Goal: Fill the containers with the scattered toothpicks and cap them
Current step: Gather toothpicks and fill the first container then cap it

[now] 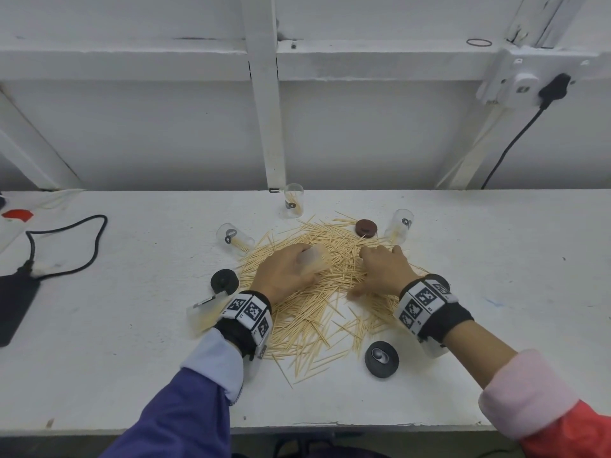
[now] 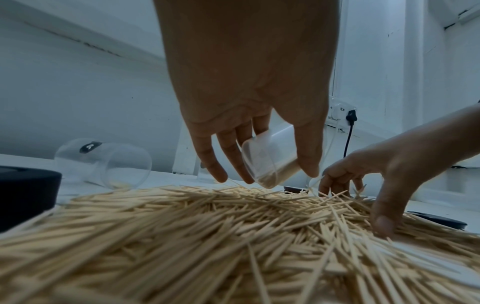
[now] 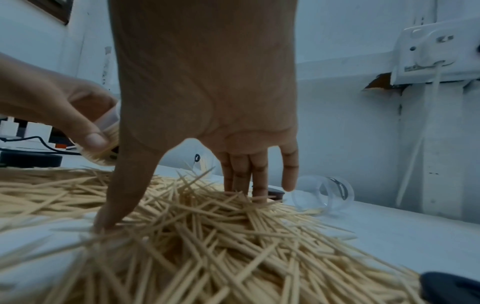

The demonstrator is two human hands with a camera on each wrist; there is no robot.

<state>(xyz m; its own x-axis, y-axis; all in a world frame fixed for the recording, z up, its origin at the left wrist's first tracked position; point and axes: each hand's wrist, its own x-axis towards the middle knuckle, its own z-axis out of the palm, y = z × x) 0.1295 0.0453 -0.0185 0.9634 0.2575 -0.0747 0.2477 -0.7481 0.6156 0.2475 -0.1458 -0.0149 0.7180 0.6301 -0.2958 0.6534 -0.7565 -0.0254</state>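
A heap of loose toothpicks (image 1: 317,302) (image 2: 207,236) (image 3: 207,236) covers the middle of the white table (image 1: 99,375). My left hand (image 1: 297,269) (image 2: 265,174) hovers just over the heap's far left part. Its thumb and fingers grip a small clear container (image 1: 314,259) (image 2: 270,160), tilted, with some toothpicks inside. My right hand (image 1: 360,274) (image 3: 174,207) is spread flat over the heap's right side. Its straight fingers (image 3: 244,185) and thumb press into the toothpicks and hold nothing.
Clear containers: one upright at the back (image 1: 293,200), one lying left (image 1: 234,238), one tilted right (image 1: 400,226), one holding toothpicks by my left wrist (image 1: 206,312). Caps: brown (image 1: 366,228), black (image 1: 224,281), black (image 1: 381,359). A cable and dark device (image 1: 13,302) lie far left.
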